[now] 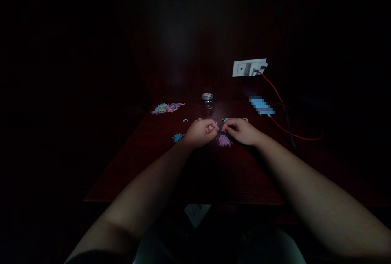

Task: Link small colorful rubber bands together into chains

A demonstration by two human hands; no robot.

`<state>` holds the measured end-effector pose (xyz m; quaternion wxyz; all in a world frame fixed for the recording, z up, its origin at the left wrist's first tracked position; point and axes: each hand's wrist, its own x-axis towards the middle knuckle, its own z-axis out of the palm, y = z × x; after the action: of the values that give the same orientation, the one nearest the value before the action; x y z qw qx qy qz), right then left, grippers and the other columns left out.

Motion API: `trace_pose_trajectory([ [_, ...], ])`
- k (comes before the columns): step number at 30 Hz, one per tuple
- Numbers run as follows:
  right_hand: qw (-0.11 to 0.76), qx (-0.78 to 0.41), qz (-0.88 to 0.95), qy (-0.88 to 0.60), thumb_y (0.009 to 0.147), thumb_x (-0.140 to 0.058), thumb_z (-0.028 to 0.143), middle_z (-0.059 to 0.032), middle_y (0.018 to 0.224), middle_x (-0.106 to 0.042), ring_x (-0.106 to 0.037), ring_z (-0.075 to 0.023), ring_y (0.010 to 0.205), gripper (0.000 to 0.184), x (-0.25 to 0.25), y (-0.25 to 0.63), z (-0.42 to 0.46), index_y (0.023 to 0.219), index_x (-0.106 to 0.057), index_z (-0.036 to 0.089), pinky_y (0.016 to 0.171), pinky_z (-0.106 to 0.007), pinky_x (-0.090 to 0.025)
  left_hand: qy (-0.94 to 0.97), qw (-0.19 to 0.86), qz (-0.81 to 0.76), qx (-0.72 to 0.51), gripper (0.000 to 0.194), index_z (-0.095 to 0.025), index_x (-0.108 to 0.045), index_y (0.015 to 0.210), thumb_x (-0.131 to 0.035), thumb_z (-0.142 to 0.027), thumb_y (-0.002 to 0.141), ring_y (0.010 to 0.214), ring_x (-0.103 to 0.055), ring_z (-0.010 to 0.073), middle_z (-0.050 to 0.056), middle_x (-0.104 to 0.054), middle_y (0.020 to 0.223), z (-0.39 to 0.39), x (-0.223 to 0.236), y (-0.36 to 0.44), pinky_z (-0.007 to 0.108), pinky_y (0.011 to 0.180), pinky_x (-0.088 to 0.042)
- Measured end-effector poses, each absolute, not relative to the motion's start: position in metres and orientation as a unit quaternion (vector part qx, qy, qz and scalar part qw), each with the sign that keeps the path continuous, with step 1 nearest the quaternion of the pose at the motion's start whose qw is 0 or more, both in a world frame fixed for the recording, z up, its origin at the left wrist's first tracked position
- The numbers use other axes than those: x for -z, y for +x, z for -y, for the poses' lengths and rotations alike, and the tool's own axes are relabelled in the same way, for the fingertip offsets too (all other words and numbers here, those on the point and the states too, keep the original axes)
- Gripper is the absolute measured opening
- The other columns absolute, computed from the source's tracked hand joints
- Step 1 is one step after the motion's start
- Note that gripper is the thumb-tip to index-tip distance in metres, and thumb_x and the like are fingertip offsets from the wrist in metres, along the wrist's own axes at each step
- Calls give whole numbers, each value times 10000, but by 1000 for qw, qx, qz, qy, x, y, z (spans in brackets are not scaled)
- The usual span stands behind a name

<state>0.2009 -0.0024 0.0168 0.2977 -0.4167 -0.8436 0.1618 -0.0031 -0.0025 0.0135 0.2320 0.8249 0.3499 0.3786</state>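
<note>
My left hand (201, 132) is closed over the table, its fingers curled in; what they hold, if anything, is too small to make out. Facing it, my right hand (240, 130) has its thumb and fingertips bent together in a pinch, and its contents are hidden too. A purple pile of small elastic bands (224, 140) lies just below and between both hands. Beside my left wrist is a blue pile of bands (177, 137), partly covered. One pale blue band (185, 121) lies alone. Green bands (225, 120) and an orange band (245, 119) show behind my right hand.
A mixed pile of coloured bands (166, 108) lies at the back left of the dark red table (146, 162). A small clear round jar (207, 100) stands at the back. On the right, a phone (262, 105) is joined by a red cable (276, 89) to a wall socket (241, 68).
</note>
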Motion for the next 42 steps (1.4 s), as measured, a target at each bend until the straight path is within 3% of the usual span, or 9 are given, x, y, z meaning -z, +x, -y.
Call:
trace_pose_trajectory([
  [9, 312, -141, 829, -443, 795, -489, 170, -16, 700, -656, -522, -123, 576, 217, -16, 200, 3, 838, -701, 160, 588, -251, -383, 828, 233, -348, -373, 132, -140, -635, 739, -549, -232, 778, 459, -439, 64, -35, -529, 528, 3, -15, -4, 168, 443, -320],
  [18, 330, -153, 816, -450, 809, -465, 198, -27, 726, -661, -520, -125, 590, 239, -12, 197, 2, 847, -697, 153, 586, -248, -378, 812, 214, -392, -377, 174, -146, -643, 783, -540, -282, 812, 490, -484, 79, -23, -559, 561, -1, -11, -7, 173, 463, -351],
  [21, 325, -159, 810, -462, 816, -464, 214, -15, 691, -640, -474, -111, 540, 242, -13, 196, 4, 847, -697, 155, 577, -247, -367, 799, 157, -412, -409, 165, -162, -658, 832, -528, -264, 820, 595, -562, 103, 7, -638, 692, -13, -13, -22, 196, 559, -433],
  [23, 329, -163, 805, -466, 814, -467, 217, -10, 670, -622, -461, -108, 532, 238, -12, 196, 4, 844, -694, 153, 579, -248, -367, 770, 91, -449, -445, 180, -179, -655, 920, -537, -272, 823, 770, -620, 136, 34, -683, 874, -27, -13, -44, 240, 737, -486],
  [26, 337, -178, 802, -460, 814, -465, 222, -13, 673, -602, -482, -119, 561, 231, -9, 196, 3, 844, -683, 150, 579, -248, -369, 685, 42, -595, -419, 266, -187, -645, 1001, -567, -359, 815, 1025, -607, 221, 81, -669, 1090, -55, -7, -89, 342, 931, -456],
  [31, 343, -203, 799, -449, 823, -462, 235, -22, 699, -599, -501, -129, 591, 223, -3, 196, -1, 854, -667, 151, 565, -245, -370, 642, 41, -729, -233, 456, -273, -628, 1131, -534, -557, 788, 1204, -502, 353, 91, -593, 1278, -92, 13, -130, 529, 983, -390],
  [37, 348, -200, 799, -448, 819, -477, 216, -28, 723, -620, -517, -132, 610, 202, -3, 196, -2, 850, -668, 157, 579, -247, -385, 658, 8, -735, -164, 704, -226, -518, 1320, -423, -674, 786, 1313, -372, 394, 140, -443, 1434, -115, 15, -126, 561, 1014, -349],
  [42, 349, -193, 799, -450, 822, -483, 218, -22, 708, -625, -520, -132, 605, 197, -6, 195, 1, 853, -669, 160, 573, -245, -388, 665, 8, -731, -153, 714, -227, -530, 1320, -405, -683, 784, 1295, -388, 407, 124, -453, 1431, -125, 16, -131, 568, 1007, -357],
])
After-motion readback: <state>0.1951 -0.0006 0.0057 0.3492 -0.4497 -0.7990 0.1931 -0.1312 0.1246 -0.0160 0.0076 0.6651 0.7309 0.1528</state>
